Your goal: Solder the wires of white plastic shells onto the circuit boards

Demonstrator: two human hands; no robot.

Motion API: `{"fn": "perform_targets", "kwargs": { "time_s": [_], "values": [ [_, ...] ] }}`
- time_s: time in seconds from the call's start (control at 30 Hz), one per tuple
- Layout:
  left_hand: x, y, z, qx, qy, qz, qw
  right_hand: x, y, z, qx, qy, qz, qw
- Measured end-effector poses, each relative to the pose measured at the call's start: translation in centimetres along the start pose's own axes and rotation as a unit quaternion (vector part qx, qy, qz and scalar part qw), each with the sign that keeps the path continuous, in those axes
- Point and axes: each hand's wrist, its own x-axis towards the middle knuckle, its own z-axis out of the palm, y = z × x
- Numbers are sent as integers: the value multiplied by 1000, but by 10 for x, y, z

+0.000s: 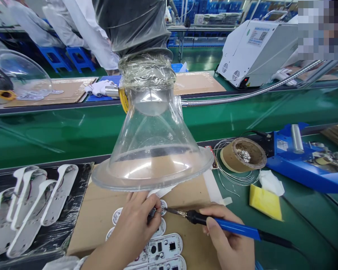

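My right hand (232,240) grips a soldering iron (236,227) with a blue and black handle. The iron's tip points left and reaches a small round white circuit board (163,207); whether it touches is too small to tell. Beside that board, my left hand (135,217) is closed in a pinch around something small and dark, mostly hidden by the fingers. Below the hands lie long rounded white circuit boards (165,246) with black chips, partly covered by my left forearm. More round boards (117,215) show around my left hand, all on brown cardboard (197,228).
A clear fume hood (157,150) hangs just above my hands. White curved housings (59,195) lie on black wrap at left. At right are a solder wire coil (233,178), a cardboard ring tub (228,159), a yellow sponge (264,202) and a blue stand (298,165).
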Motion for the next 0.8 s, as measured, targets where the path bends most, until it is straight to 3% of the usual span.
{"fn": "perform_targets", "kwargs": {
  "time_s": [0.3, 0.53, 0.8],
  "values": [
    [1, -1, -1, 4, -5, -3, 1000, 0, 2, -3, 20, 16, 2, 1000],
    [-3, 0, -17, -42, -65, -45, 996, -1, 6, -5, 28, 21, 23, 999],
    [-3, -3, -21, -80, -73, -63, 992, 0, 9, -7, 31, 24, 32, 999]
  ]
}}
